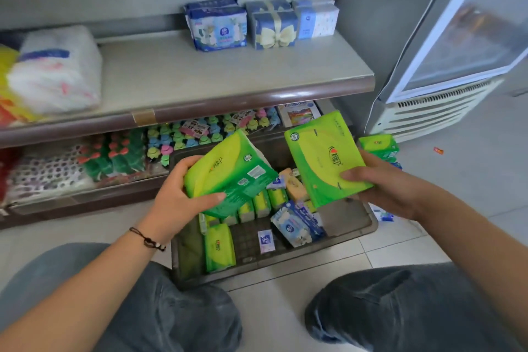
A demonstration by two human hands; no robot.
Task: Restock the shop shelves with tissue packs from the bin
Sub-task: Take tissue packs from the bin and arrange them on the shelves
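Observation:
My left hand point(183, 197) grips a green tissue pack point(228, 171) above the brown bin point(350, 220). A second, flatter green tissue pack point(323, 154) is held by my right hand point(380, 180) over the bin's right side. Both packs hang in the air, tilted. Inside the bin lie several more green packs point(219, 247), a blue and white pack point(297, 223), an orange pack point(295, 187) and a small purple packet point(265, 240). The upper shelf point(200, 74) carries blue tissue packs point(218, 26) at its back right.
White wrapped rolls point(57, 68) sit on the shelf's left end. The lower shelf point(85, 194) is packed with colourful bottles. More green packs point(378, 146) lie on the floor right of the bin. A glass-door fridge point(457, 46) stands at right. My knees frame the bin.

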